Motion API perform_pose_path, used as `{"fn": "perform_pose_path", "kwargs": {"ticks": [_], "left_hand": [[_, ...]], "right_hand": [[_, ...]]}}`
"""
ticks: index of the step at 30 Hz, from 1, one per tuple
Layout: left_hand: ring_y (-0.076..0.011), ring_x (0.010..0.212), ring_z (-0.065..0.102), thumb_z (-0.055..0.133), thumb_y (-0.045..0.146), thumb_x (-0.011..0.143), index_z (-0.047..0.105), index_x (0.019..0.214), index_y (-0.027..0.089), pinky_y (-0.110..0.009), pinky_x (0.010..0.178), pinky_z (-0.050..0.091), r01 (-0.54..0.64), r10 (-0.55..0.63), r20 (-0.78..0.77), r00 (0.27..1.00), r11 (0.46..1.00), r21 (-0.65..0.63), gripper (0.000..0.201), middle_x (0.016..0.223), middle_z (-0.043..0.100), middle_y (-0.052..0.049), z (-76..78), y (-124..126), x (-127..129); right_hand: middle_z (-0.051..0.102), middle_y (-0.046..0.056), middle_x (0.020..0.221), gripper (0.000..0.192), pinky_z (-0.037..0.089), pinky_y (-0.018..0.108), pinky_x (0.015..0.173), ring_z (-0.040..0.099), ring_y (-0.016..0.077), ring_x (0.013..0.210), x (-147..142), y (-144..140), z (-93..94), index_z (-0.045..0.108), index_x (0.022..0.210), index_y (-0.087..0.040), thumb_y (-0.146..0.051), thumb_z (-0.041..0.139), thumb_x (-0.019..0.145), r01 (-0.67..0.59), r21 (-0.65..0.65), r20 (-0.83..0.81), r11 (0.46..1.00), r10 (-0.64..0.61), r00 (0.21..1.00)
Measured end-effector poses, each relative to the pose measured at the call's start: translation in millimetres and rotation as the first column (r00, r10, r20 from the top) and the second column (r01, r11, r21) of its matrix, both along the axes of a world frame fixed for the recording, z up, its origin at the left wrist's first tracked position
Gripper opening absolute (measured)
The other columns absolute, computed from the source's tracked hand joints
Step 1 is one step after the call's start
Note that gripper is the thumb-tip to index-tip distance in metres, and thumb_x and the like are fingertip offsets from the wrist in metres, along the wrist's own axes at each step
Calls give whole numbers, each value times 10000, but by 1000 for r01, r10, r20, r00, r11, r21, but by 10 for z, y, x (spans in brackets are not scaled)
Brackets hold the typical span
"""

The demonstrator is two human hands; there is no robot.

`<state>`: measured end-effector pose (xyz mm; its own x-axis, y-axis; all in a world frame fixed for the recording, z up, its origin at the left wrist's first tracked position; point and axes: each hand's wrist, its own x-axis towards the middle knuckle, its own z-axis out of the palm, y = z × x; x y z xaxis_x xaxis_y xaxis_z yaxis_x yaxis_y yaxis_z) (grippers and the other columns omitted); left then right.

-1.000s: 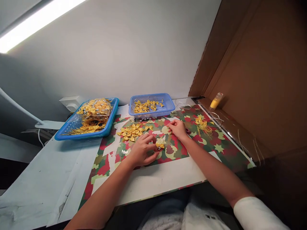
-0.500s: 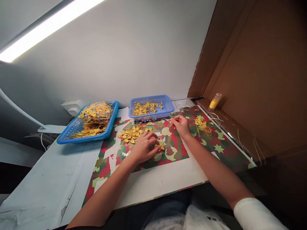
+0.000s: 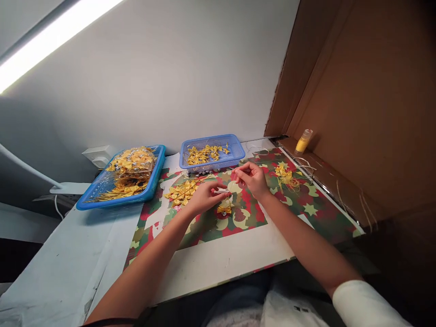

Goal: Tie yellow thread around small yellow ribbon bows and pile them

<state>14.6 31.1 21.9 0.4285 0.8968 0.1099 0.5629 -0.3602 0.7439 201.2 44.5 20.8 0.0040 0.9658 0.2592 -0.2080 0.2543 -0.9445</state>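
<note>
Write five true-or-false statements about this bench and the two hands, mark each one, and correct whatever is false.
1. The smaller basket holds yellow bows. True.
2. The left hand is nearer the pile of bows than the right hand is. True.
3. The bottle is left of both hands. False: the bottle is on the right, by the cardboard.
4. The silver beads are behind the smaller basket. False: the silver beads are along its near side.
5. A single yellow bow is near the left fingertips. True.

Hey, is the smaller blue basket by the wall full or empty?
The smaller blue basket is partly filled: yellow bows lie in its left and middle, while bare bottom shows at right.
</note>
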Motion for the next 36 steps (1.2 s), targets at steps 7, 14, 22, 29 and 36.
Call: {"fn": "perform_pose_path", "kwargs": {"ticks": [7, 14, 22, 29, 36], "left_hand": [[-123, 599, 499, 610, 458, 795, 720, 732, 176, -253, 561, 390, 69, -71, -25, 997, 996, -63, 310, 727, 655, -18, -119, 175, 124], [-118, 623, 509, 557, 465, 832, 728, 796, 181, -252, 578, 424, 29, -29, 3, 1000, 999, -21, 333, 808, 593, -23, -180, 106, 4], [-145, 688, 520, 591, 409, 810, 697, 707, 168, -277, 667, 426, 108, -107, -31, 994, 994, 34, 282, 737, 583, -18, -141, 210, 186], [-128, 634, 495, 568, 494, 822, 647, 685, 168, -256, 589, 404, 100, -100, -45, 994, 995, 13, 363, 718, 557, -15, -261, 199, 45], [-158, 701, 508, 507, 429, 886, 651, 703, 183, -291, 684, 409, 173, -151, -171, 974, 977, 125, 338, 691, 547, -16, -244, 59, -106]], "right_hand": [[683, 6, 653, 258, 368, 206, 401, 565, 97, 469, 16, 43, -21, 571, 685, -204, -426, 701, 678, 68, 5, 7, 998, -68, 998], [669, 4, 626, 311, 359, 203, 393, 568, 104, 479, 3, 64, -28, 567, 669, -206, -477, 715, 638, 97, -41, 12, 994, -97, 995], [635, -13, 560, 272, 358, 206, 395, 545, 103, 463, 3, 47, -27, 586, 677, -206, -444, 716, 655, 73, -32, -5, 997, -74, 997], [720, 28, 722, 264, 361, 202, 402, 539, 79, 453, 19, 86, -46, 577, 650, -195, -418, 718, 625, 128, -66, -12, 990, -129, 992], [725, 25, 734, 226, 378, 210, 426, 536, 77, 444, 52, 148, -100, 571, 655, -199, -380, 703, 623, 206, -79, -42, 975, -210, 977]]}}
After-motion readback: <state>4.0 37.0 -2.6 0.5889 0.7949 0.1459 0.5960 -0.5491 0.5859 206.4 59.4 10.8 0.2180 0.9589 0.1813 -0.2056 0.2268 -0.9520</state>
